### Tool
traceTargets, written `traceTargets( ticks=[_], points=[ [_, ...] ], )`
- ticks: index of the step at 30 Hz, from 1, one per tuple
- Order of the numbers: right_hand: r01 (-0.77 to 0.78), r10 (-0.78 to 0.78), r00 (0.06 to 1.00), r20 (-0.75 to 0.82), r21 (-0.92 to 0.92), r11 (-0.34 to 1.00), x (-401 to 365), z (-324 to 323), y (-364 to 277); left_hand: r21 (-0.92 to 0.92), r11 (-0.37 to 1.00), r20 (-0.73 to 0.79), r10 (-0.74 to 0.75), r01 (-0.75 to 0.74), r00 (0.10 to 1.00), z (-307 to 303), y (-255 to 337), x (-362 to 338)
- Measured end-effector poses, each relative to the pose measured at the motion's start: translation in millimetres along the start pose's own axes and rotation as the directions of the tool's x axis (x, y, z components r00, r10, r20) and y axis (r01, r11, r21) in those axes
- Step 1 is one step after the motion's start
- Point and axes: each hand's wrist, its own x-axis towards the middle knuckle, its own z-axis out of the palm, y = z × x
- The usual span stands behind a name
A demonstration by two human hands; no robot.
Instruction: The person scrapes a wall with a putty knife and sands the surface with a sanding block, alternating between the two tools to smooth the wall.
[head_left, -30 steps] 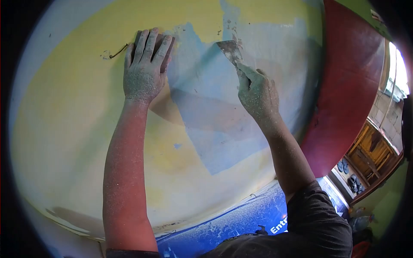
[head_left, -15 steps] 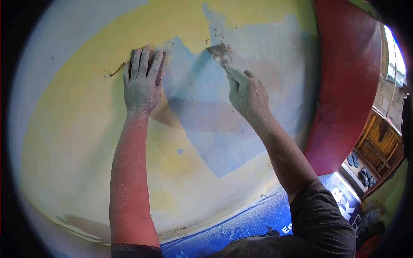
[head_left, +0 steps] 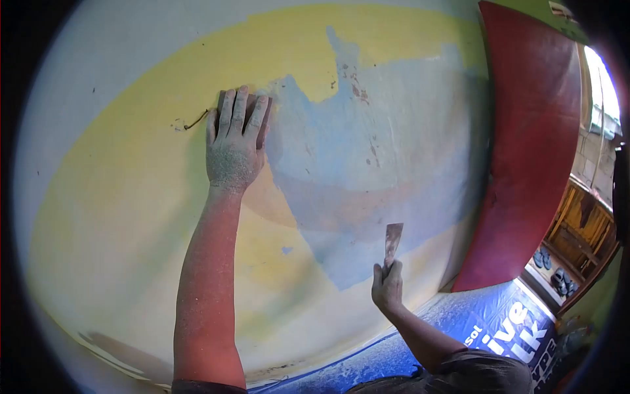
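Observation:
Against the yellow, white and pale blue painted wall, my left hand presses a brown sanding block. Its fingers lie over the block, and grey dust coats the hand. Lower and to the right, my right hand is wrapped around the handle of a putty knife. The stained blade points up, away from the scraped blue patch above it. Dark flakes and marks show on that patch. A small hooked wire or twig sticks out just left of the block.
A dark red panel stands upright on the right. Blue printed sheeting with white letters covers the floor below, with dust on it. Beyond the panel are wooden shelving, several shoes and a bright window.
My right hand has drawn the putty knife down off the upper blue patch, toward my body. The left hand stays on the block against the wall while the view shifts slightly.

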Motion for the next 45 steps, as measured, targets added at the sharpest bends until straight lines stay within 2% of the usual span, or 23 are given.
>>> traceTargets(
  ticks=[2,5,8,12,15,16,19,23,25,27,29,30,31,32,33,36,38,39,41,45],
  points=[
    [-0.026,0.028,1.000,0.014,-0.131,0.991,14,14,-6,0.008,1.000,-0.003,0.004,-0.004,1.000,-1,2,-2],
    [0.013,0.035,0.981,0.191,-0.241,0.970,20,9,-8,0.028,0.999,-0.032,0.027,-0.026,0.999,1,0,0],
    [0.155,-0.135,0.973,0.185,-0.101,0.983,12,-14,-10,0.077,0.996,-0.058,0.046,-0.041,0.997,11,-4,1],
    [0.207,-0.179,0.946,0.271,-0.078,0.975,8,-55,-2,0.135,0.990,-0.049,0.056,-0.049,0.997,26,-10,-7],
    [0.229,-0.216,0.934,0.284,-0.013,0.973,23,-89,18,0.134,0.991,0.171,-0.047,0.024,0.984,12,44,-31],
    [0.189,-0.179,0.938,0.295,-0.006,0.982,26,-99,32,0.164,0.986,0.209,-0.049,0.014,0.977,13,65,-43],
    [0.084,-0.070,0.943,0.326,-0.030,0.996,33,-132,58,0.082,0.996,0.070,0.026,-0.032,0.997,41,125,-90],
    [-0.141,0.188,0.874,0.448,-0.137,0.981,46,-179,69,-0.063,0.997,0.189,-0.030,0.042,0.982,41,217,-138],
    [-0.127,0.147,0.873,0.465,-0.073,0.989,47,-183,80,-0.050,0.999,0.319,-0.004,0.021,0.948,22,249,-164],
    [-0.115,0.117,0.874,0.472,-0.032,0.993,50,-188,86,-0.233,0.953,0.306,-0.115,0.191,0.945,-4,288,-185],
    [-0.096,0.089,0.885,0.457,-0.007,0.995,49,-185,82,-0.415,0.791,0.395,-0.289,0.450,0.872,-40,327,-208],
    [-0.100,0.091,0.886,0.454,-0.004,0.995,51,-187,73,-0.416,0.691,0.446,-0.412,0.592,0.794,-50,350,-224],
    [-0.102,0.089,0.888,0.452,0.006,0.995,51,-188,67,-0.473,0.616,0.476,-0.422,0.629,0.771,-62,364,-236],
    [-0.049,-0.002,0.915,0.403,0.116,0.992,45,-187,64,-0.440,0.674,0.503,-0.362,0.593,0.785,-83,374,-234],
    [0.100,-0.151,0.938,0.313,0.171,0.980,45,-176,72,-0.401,0.722,0.539,-0.312,0.564,0.783,-90,372,-230],
    [0.218,-0.254,0.926,0.280,0.151,0.964,69,-182,15,-0.589,0.703,0.360,-0.212,0.398,0.908,-86,331,-182],
    [0.294,-0.302,0.922,0.243,0.073,0.953,101,-188,-42,-0.620,0.755,0.301,-0.024,0.215,0.953,-76,284,-134],
    [0.383,-0.395,0.902,0.174,0.099,0.918,129,-172,-55,-0.637,0.758,0.282,0.059,0.141,0.958,-47,259,-121],
    [0.446,-0.457,0.883,0.108,0.111,0.888,163,-175,-108,-0.671,0.741,0.247,0.252,-0.022,0.936,-33,205,-71],
    [0.663,-0.663,0.748,-0.022,0.028,0.748,209,-155,-180,-0.492,0.828,0.184,0.399,-0.268,0.898,-19,126,5]
  ],
)
